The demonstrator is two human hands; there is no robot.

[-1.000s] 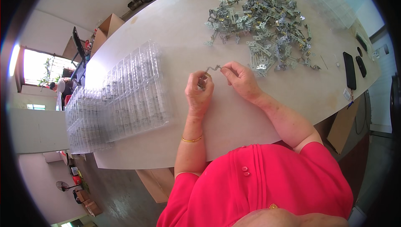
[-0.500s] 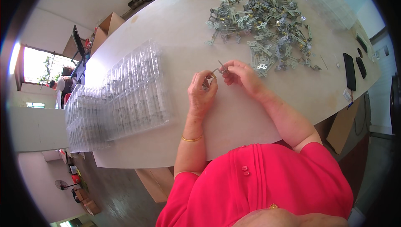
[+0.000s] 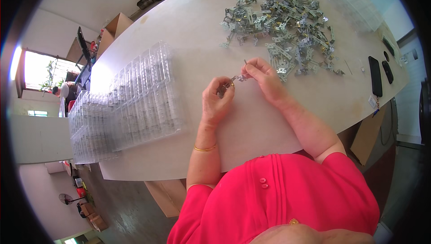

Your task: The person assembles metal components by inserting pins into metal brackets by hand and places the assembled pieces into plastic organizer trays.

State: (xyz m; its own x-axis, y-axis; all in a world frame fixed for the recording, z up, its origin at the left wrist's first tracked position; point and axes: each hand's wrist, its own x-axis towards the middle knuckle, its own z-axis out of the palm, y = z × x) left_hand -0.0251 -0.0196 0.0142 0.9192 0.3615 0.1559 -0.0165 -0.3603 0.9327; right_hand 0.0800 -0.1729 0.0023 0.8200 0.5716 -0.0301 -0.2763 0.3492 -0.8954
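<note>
Over the middle of the table, my left hand (image 3: 217, 98) is closed around small metal bracket parts (image 3: 222, 90), whose shiny edges show between thumb and fingers. Just to its right, my right hand (image 3: 264, 79) pinches another small metal bracket (image 3: 242, 78) with a thin end sticking up above the fingertips. The two pieces are close together between my hands; whether they touch I cannot tell. Beyond my right hand spreads a heap of loose metal brackets (image 3: 287, 24), silvery with some brass-coloured bits.
Stacked clear plastic trays (image 3: 134, 100) with many slots fill the table's left side. More clear trays (image 3: 350, 1) lie at the far right. A black phone (image 3: 375, 77), small dark objects and a thin needle-like rod (image 3: 348, 66) rest at the right. A cardboard box (image 3: 117, 27) stands beyond the table.
My right hand has shifted slightly away and upward, with its bracket turned. My left hand has stayed nearly in place, and the piece at its fingertips sits at a different angle.
</note>
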